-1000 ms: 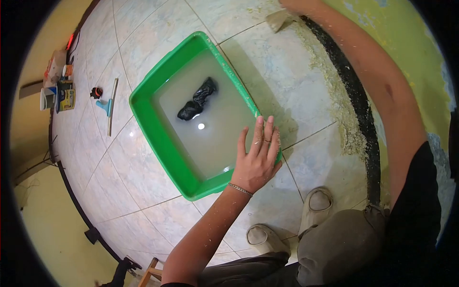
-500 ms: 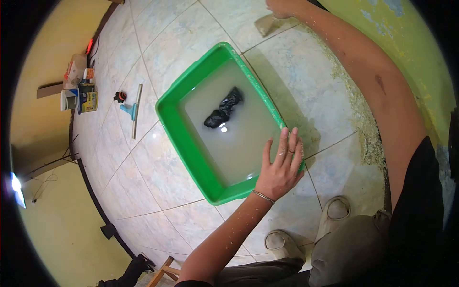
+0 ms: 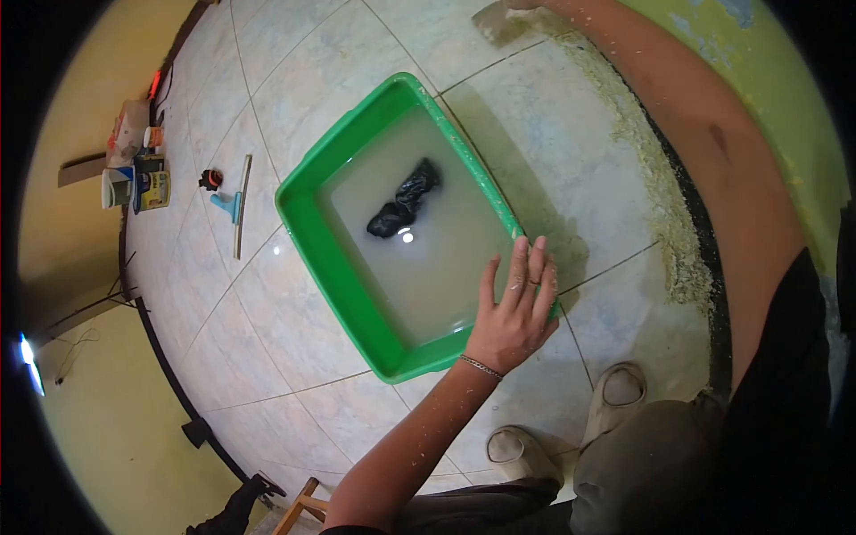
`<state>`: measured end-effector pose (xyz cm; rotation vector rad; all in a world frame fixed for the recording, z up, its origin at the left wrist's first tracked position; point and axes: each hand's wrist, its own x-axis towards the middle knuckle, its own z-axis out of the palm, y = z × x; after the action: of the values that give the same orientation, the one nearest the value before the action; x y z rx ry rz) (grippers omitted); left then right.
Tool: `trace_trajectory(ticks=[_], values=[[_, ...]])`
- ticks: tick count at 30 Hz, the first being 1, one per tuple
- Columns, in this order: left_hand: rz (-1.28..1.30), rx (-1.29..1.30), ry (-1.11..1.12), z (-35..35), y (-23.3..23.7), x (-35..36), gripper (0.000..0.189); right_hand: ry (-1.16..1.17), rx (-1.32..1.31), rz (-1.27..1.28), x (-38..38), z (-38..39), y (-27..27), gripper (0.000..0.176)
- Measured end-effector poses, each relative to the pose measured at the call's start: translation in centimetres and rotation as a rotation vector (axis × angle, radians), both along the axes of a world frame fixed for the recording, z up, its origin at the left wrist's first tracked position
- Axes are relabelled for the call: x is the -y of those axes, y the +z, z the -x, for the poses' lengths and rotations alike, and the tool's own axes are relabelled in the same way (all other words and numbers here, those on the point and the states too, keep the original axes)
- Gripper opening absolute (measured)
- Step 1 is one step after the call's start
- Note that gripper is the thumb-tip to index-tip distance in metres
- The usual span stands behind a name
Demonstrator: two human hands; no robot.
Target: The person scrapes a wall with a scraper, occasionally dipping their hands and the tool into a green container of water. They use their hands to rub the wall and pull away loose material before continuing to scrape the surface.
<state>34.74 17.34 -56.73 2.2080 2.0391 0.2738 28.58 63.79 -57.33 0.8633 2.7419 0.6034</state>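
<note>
My left hand (image 3: 513, 312) rests on the near right corner of a green basin (image 3: 334, 308), its fingers spread over the rim. Cloudy water fills part of the basin, and a dark, crumpled wet cloth (image 3: 406, 201) lies in it. At the top edge of the view, my right hand (image 3: 524, 4) is closed on a flat scraper (image 3: 501, 24), whose blade is at the floor. The frame cuts off part of this hand, and the scraper's handle is hidden.
Wet scrapings (image 3: 682, 259) line the floor beside the peeling green wall (image 3: 767, 80). Left of the basin are a blue squeegee (image 3: 237, 207), a small dark object with an orange band (image 3: 210, 179) and several tubs (image 3: 152, 191). A wooden stool (image 3: 303, 508) stands at the bottom.
My right hand and the scraper have moved up and left, partly leaving the view. The basin and floor items appear slightly farther left. My left hand stays on the rim.
</note>
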Motion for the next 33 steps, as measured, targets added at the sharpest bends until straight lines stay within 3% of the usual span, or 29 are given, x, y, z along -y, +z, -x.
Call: trace_trajectory(ticks=[2,5,8,11,13,17,20,22,24,33], values=[[0.007,-0.018,0.003,0.0,0.0,0.0,0.08,0.038,-0.031,0.03,0.2,0.0,-0.5,0.019],[-0.001,-0.009,0.01,0.0,0.1,0.0,0.079,0.023,0.024,-0.124,-0.8,-1.9,-2.3,0.019],[0.018,-0.011,0.01,0.0,0.4,0.0,0.08,0.017,0.066,-0.121,-0.7,-3.7,-0.2,0.017],[0.016,0.022,0.009,0.0,0.5,0.1,0.08,-0.037,0.161,-0.28,1.3,-5.4,1.7,0.013],[0.019,0.022,0.006,-0.1,0.5,0.2,0.079,-0.047,0.042,-0.243,5.7,-6.8,4.6,0.01],[-0.029,0.009,-0.006,-0.5,0.2,0.1,0.073,0.08,-0.27,-0.242,10.8,-8.4,5.7,0.011],[-0.065,-0.004,-0.008,-0.7,0.3,0.1,0.07,0.081,-0.362,-0.283,15.5,-11.7,7.5,0.015],[-0.09,-0.007,-0.012,-0.8,0.3,0.1,0.069,0.059,-0.484,0.191,19.3,-15.1,9.8,0.02],[-0.086,-0.022,0.002,-1.0,0.4,0.3,0.068,0.001,-0.473,0.252,23.1,-19.2,10.3,0.031],[-0.131,-0.01,-0.005,-1.1,0.6,0.9,0.065,-0.452,-0.607,0.568,42.4,-44.4,0.2,0.019]])
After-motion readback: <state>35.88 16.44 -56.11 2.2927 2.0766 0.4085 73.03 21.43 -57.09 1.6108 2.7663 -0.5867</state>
